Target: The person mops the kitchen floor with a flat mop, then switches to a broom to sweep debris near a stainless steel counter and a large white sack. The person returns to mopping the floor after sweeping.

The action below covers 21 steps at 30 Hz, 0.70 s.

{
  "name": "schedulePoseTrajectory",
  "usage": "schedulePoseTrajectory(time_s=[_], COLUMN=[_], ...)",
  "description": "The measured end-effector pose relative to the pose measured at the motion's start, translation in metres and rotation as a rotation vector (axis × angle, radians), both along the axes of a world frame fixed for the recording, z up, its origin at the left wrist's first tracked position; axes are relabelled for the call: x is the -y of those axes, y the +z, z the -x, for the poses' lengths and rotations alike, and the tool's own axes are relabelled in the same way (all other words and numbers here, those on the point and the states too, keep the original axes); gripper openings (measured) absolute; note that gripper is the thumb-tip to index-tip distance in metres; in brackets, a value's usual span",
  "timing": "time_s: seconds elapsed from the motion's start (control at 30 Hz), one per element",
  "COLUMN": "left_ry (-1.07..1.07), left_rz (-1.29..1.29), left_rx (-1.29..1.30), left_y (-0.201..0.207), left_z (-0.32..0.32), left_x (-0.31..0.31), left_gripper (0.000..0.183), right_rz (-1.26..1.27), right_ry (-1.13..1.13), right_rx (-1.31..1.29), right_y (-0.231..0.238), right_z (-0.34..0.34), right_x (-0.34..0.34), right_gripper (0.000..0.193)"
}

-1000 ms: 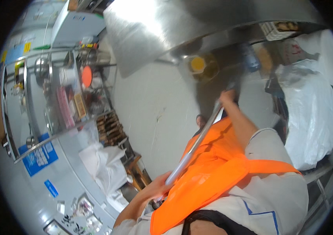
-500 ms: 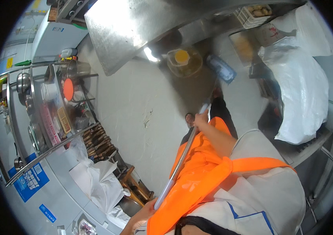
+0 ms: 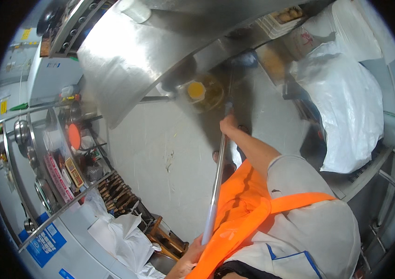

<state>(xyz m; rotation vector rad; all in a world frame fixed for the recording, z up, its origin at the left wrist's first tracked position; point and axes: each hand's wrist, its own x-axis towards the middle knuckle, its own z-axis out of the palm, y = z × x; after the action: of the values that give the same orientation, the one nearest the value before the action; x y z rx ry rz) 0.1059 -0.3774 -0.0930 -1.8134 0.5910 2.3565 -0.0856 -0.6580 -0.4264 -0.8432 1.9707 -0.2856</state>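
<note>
A long metal mop pole (image 3: 219, 179) with pale grips slants in front of my body. My left hand (image 3: 194, 251) is closed round its lower end beside the orange apron (image 3: 244, 197). Higher up, my right hand (image 3: 228, 125) grips the pole with the arm stretched forward. At the pole's far end the blue-and-white mop head (image 3: 245, 60) lies blurred on the floor by the steel table's underside. Just left of the pole stands a large clear jug (image 3: 209, 98) with a yellow cap and yellowish contents.
Overhanging the floor ahead is a steel table (image 3: 118, 60). A crate of potatoes (image 3: 281, 22) sits at the far right, near a big white sack (image 3: 346, 111) on a low rack. Along the left are a shelf rail (image 3: 67, 204) with pans and boxes, and a stack of dark sticks (image 3: 119, 193).
My right arm has reached forward, pushing the mop head farther away toward the table. The pole stands steeper, and the whole view has shifted.
</note>
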Motion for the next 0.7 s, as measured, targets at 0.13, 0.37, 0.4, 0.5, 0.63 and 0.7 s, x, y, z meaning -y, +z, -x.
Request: schedulePoseTrajectory(time_s=[0.13, 0.37, 0.4, 0.5, 0.63, 0.7], left_ry=[0.028, -0.026, -0.037, -0.064, -0.087, -0.097], left_rz=[-0.002, -0.053, -0.055, -0.039, 0.014, 0.025], left_rx=[0.022, 0.099, 0.106, 0.120, 0.128, 0.123], left_y=[-0.015, 0.017, 0.021, 0.027, 0.021, 0.019], left_z=[0.032, 0.014, 0.009, -0.007, -0.028, -0.040], left_x=[0.012, -0.002, -0.004, -0.010, -0.025, -0.034], left_gripper=[0.037, 0.037, 0.037, 0.037, 0.038, 0.038], right_rz=[-0.004, 0.165, 0.093, -0.045, -0.095, -0.124], right_ry=[0.128, 0.030, 0.029, -0.035, -0.263, -0.243], right_rx=[-0.068, -0.089, -0.024, 0.012, 0.216, 0.181], right_y=[-0.030, -0.046, -0.045, -0.040, -0.036, -0.034], right_z=[0.021, 0.002, 0.000, -0.005, -0.009, -0.010], right_x=[0.020, -0.021, -0.027, -0.053, -0.090, -0.105], right_gripper=[0.069, 0.060, 0.063, 0.071, 0.077, 0.077])
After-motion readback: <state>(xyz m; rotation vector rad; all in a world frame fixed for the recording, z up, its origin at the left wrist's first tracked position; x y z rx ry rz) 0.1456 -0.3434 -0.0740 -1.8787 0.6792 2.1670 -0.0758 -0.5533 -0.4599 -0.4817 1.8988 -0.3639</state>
